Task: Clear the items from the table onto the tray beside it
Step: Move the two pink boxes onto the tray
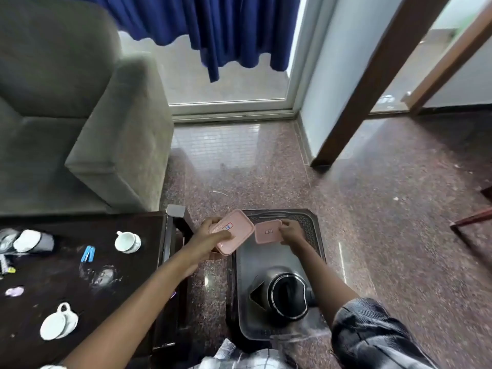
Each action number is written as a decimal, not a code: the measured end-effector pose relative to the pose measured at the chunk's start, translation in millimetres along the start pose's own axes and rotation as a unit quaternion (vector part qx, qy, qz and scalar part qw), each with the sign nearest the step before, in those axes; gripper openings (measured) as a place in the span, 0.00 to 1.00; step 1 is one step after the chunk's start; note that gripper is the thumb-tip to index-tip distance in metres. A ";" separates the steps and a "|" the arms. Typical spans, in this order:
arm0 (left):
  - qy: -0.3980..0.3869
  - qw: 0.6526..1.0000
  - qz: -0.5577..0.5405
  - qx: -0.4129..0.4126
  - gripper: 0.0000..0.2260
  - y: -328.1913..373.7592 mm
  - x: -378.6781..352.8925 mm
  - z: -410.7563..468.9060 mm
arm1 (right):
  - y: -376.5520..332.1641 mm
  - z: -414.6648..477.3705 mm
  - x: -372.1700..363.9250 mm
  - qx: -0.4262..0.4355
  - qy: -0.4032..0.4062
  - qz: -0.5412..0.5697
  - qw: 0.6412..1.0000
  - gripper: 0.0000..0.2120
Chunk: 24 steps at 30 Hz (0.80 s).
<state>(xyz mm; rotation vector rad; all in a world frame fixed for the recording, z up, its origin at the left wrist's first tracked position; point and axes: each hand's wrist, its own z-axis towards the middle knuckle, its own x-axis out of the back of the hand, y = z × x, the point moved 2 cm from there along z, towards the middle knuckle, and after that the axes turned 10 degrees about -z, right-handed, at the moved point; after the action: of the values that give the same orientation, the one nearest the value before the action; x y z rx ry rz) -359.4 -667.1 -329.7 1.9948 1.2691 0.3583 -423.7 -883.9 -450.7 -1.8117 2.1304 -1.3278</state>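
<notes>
Both arms are stretched out over the gap btwn the dark desk (80,262) and the tray (314,225) sitting on the floor to its right. The left hand (213,235) has a large pink lid (231,231), w/ its fingers (226,237) closed over the top face and the thumb side round the far edge; the lid is tilted, half over the tray's left rim. The right hand (291,233) pinches a smaller pink lid (268,231) by its right edge, fingers closed on it, held over the far end of the tray, just beside the big one. Can't tell if the two lids touch.

On the near end of the tray stands a black-and-steel kettle (286,295), seen from above.

Left on the desk: a white cup (127,242) near the right side, upright; another white cup on its saucer (60,323) at the near left corner; a blue clip-like thing (88,253) mid-desk; a white overturned cup or pot (29,241) at the far left, too blurred to say more; a small pale lilac disc (14,291). Grey armchair (80,115) behind the desk.
</notes>
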 end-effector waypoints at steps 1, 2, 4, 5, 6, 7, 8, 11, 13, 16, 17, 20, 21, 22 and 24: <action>0.020 1.000 -0.010 -0.005 0.16 -1.6 1.2 3.0 | 3.3 9.9 -4.9 -0.005 -0.014 -0.021 1.000 0.13; 0.039 0.999 -0.019 -0.010 0.16 -3.0 2.8 4.3 | 7.5 20.1 -11.5 -0.013 -0.029 -0.032 0.999 0.13; 0.074 0.997 -0.033 -0.017 0.17 -7.4 8.7 3.4 | 15.5 36.2 -26.8 -0.030 -0.063 -0.030 0.997 0.14; 0.089 0.995 -0.039 -0.017 0.18 -10.7 12.9 2.6 | 18.8 44.6 -35.4 -0.035 -0.068 -0.030 0.997 0.15; 0.103 0.994 -0.044 -0.017 0.18 -13.6 16.3 0.7 | 21.9 51.3 -43.3 -0.039 -0.067 -0.035 0.996 0.15; 0.115 0.992 -0.050 -0.019 0.18 -16.9 19.3 -1.3 | 24.5 58.1 -50.9 -0.038 -0.064 -0.042 0.996 0.16; 0.129 0.990 -0.057 -0.020 0.17 -19.2 21.5 -3.6 | 26.7 64.5 -58.0 -0.041 -0.059 -0.053 0.996 0.16; 0.168 0.983 -0.066 -0.012 0.16 -28.4 26.0 -7.0 | 41.5 91.7 -80.8 -0.052 -0.059 -0.081 0.994 0.13; 0.175 0.982 -0.070 -0.003 0.16 -33.3 24.7 -10.1 | 50.5 107.2 -92.0 -0.056 -0.049 -0.095 0.993 0.11; 0.177 0.981 -0.077 0.013 0.18 -39.9 24.1 -13.5 | 34.1 90.0 -83.2 -0.051 -0.031 -0.093 0.994 0.12; 0.177 0.981 -0.077 0.016 0.18 -41.5 24.0 -14.4 | 30.6 86.2 -80.7 -0.047 -0.027 -0.086 0.995 0.12; 0.181 0.980 -0.084 0.016 0.18 -42.2 22.4 -14.3 | 26.2 80.0 -73.5 -0.045 -0.032 -0.082 0.995 0.15; 0.180 0.980 -0.085 0.016 0.18 -42.4 21.3 -13.0 | 26.1 79.3 -71.3 -0.043 -0.029 -0.082 0.995 0.17; 0.178 0.980 -0.088 0.016 0.18 -42.0 18.9 -11.8 | 25.1 75.4 -67.1 -0.050 -0.012 -0.083 0.995 0.18; 0.179 0.980 -0.088 0.018 0.18 -41.8 13.3 -7.9 | 14.3 56.7 -54.0 -0.060 0.023 -0.082 0.995 0.11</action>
<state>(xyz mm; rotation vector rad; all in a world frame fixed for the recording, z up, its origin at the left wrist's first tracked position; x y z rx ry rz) -385.5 -642.0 -355.8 1.8844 1.6722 0.6316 -387.7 -872.0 -520.7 -2.0619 2.1704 -1.3102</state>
